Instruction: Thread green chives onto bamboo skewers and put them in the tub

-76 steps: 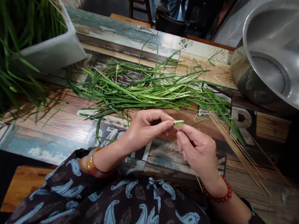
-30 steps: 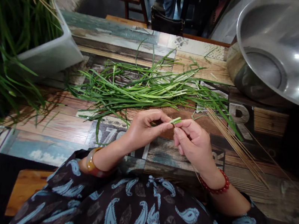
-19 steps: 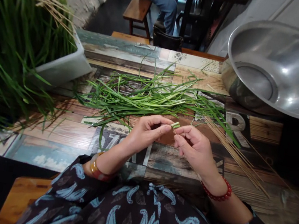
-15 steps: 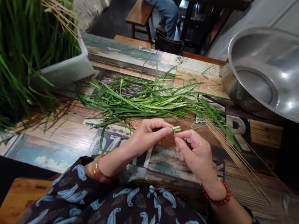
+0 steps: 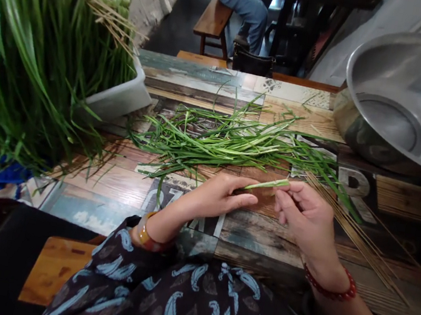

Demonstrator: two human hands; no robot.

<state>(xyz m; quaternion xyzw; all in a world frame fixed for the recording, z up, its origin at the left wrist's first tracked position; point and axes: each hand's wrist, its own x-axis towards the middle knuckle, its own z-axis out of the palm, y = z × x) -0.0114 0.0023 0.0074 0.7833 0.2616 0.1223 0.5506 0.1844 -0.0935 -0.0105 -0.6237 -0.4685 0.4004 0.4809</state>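
Note:
A small bunch of garlic chives [image 5: 268, 185] stretches between my hands, pale cut ends to the right. My right hand [image 5: 305, 215] pinches those ends between thumb and fingertips; whether a thin stick is also in its grip I cannot make out. My left hand [image 5: 220, 196] has its thumb and fingers apart, with the other end of the bunch passing behind its forefinger. Just beyond both hands, a loose pile of garlic chives [image 5: 232, 142] lies across the table. Thin bamboo skewers [image 5: 357, 239] lie to the right, partly behind my right hand.
At the left stands a white plastic tub [image 5: 118, 95] heaped with long chives, more skewers [image 5: 99, 4] lying on top. A large steel basin [image 5: 396, 96] is at the right back. Beyond the patterned table [image 5: 202, 79], a person in jeans [image 5: 243, 3] sits on a wooden bench [image 5: 212, 19].
My right hand has drawn right, away from the left, and a longer length of the bunch shows between them. My left thumb and fingers have parted. The whole view has shifted slightly left.

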